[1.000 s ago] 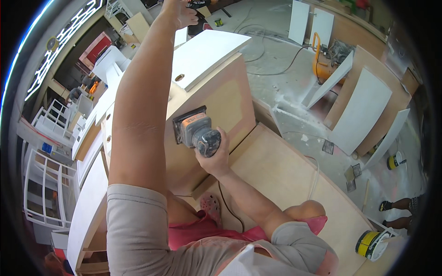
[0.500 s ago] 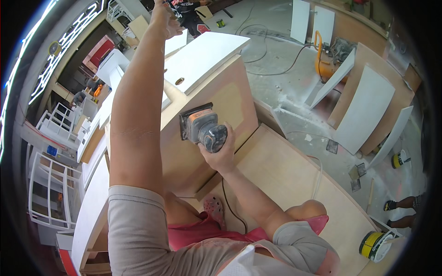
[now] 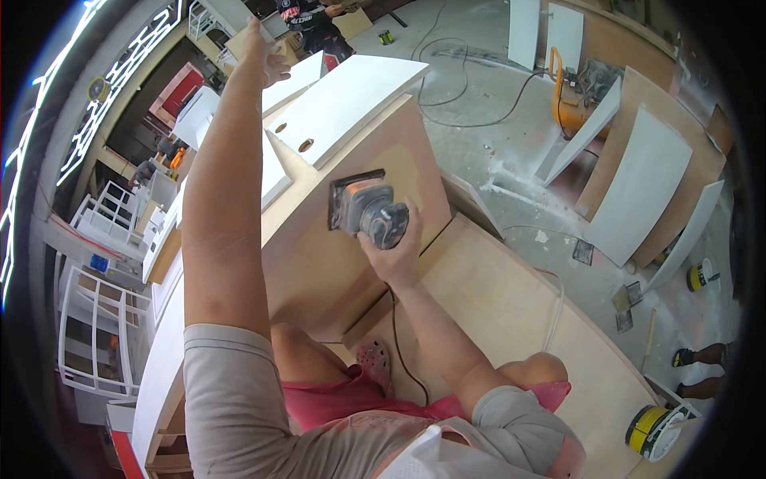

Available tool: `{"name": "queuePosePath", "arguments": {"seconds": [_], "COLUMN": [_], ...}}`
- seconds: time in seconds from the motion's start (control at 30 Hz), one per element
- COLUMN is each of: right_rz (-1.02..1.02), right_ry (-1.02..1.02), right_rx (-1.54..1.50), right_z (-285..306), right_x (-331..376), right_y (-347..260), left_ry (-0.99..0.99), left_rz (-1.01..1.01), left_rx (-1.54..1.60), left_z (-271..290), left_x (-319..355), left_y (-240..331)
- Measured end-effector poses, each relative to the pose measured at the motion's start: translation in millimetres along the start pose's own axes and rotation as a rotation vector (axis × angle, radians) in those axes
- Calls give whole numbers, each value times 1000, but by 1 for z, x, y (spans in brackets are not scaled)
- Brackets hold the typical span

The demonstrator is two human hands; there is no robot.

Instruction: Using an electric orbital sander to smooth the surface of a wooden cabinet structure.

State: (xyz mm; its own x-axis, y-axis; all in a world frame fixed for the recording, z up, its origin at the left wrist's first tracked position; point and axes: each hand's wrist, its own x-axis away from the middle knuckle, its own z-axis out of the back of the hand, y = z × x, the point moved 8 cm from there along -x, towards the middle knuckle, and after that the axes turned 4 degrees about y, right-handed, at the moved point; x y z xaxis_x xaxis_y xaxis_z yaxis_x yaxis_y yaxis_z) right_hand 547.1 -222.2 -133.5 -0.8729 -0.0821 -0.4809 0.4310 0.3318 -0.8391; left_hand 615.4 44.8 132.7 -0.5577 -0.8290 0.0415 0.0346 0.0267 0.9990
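My right hand (image 3: pixel 396 254) grips the rear body of an orange and grey electric sander (image 3: pixel 369 206). The sander's dark square pad lies against the upright side of a wooden cabinet (image 3: pixel 295 275), over a yellowish patch (image 3: pixel 412 164). From below the sander a dark cord (image 3: pixel 399 339) runs down past my foot. Up and to the left reaches my left arm, its hand (image 3: pixel 270 68) above the far end of the white top panels (image 3: pixel 351 100). The fingers of that hand are stretched apart, with nothing visible in them.
A wooden board (image 3: pixel 495 319) lies under my right arm. To the right lean white panels (image 3: pixel 642 188) near an orange compressor (image 3: pixel 565 108). A yellow-and-black bucket (image 3: pixel 654 431) stands at lower right. Another person (image 3: pixel 315 28) is at the back; white frames (image 3: pixel 104 331) are at left.
The sander and my right hand have slid slightly to the right across the cabinet side. My left arm has shifted a little left, and its hand has dropped lower in view.
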Motion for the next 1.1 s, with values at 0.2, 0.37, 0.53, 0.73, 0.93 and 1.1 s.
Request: {"name": "queuePosePath", "arguments": {"seconds": [0.2, 0.37, 0.53, 0.73, 0.93, 1.1], "right_rz": [116, 265, 219, 96, 221, 278], "right_ry": [-48, -68, -85, -21, -105, -18], "right_rx": [17, -39, 22, 2, 17, 33], "right_z": [-2, -13, -8, 1, -25, -10], "right_x": [8, 27, 4, -7, 28, 14], "right_y": [-8, -32, -27, -10, -38, -38], "left_ry": [15, 0, 31, 93, 110, 134], "left_rz": [28, 5, 16, 10, -25, -910], "left_rx": [-61, -168, -276, -341, -376, -1271], "left_z": [12, 19, 39, 64, 73, 29], "left_x": [-10, -21, -26, -22, -28, -79], "left_y": [-10, -15, -12, -9, -15, 1]}}
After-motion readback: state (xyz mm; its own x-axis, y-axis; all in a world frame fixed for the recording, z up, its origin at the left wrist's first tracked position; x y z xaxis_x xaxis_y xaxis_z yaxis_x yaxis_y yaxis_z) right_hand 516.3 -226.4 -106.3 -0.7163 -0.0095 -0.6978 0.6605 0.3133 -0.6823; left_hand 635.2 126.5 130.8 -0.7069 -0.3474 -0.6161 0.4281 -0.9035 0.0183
